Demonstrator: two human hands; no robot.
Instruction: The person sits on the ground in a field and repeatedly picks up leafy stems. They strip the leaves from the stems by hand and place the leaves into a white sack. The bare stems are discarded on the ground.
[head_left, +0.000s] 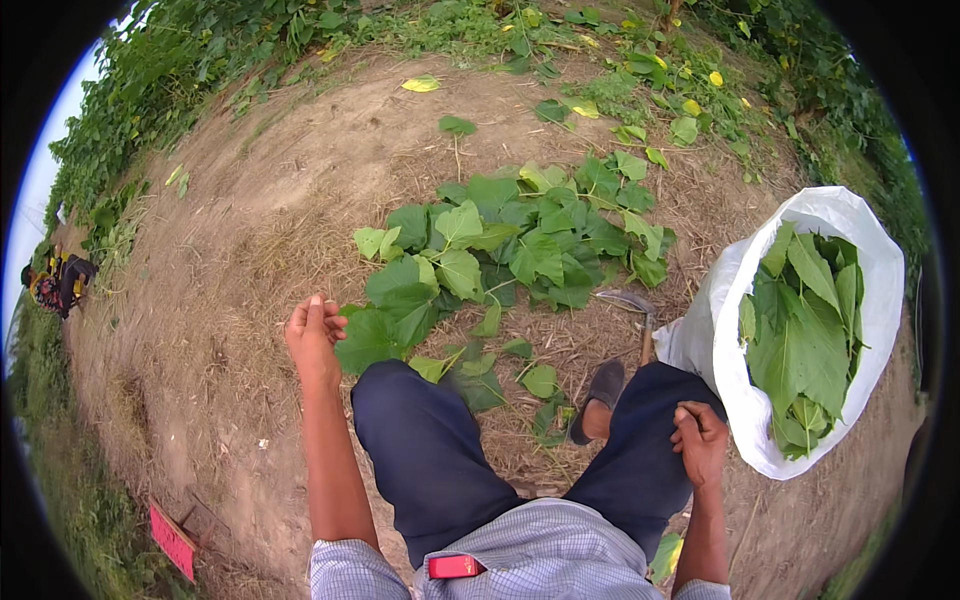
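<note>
My left hand (318, 327) is raised beside my left knee, its fingers curled; whether something small is pinched there I cannot tell. Over my right thigh is my right hand (697, 435), fingers bent, with no object visible in it. A heap of cut leafy green branches (536, 251) lies on the ground in front of my knees. Just right of the heap lies a sickle (646, 319), its curved blade pointing left and its wooden handle towards me. A white woven sack (731, 330) stands open at my right knee, holding large green leaves (799, 345).
Bare soil with dry straw (247, 285) surrounds the heap. Leafy plants (187, 82) border the ground at the top. A red-topped stool or small table (174, 544) is at the lower left. Another person (60, 283) is at the far left edge.
</note>
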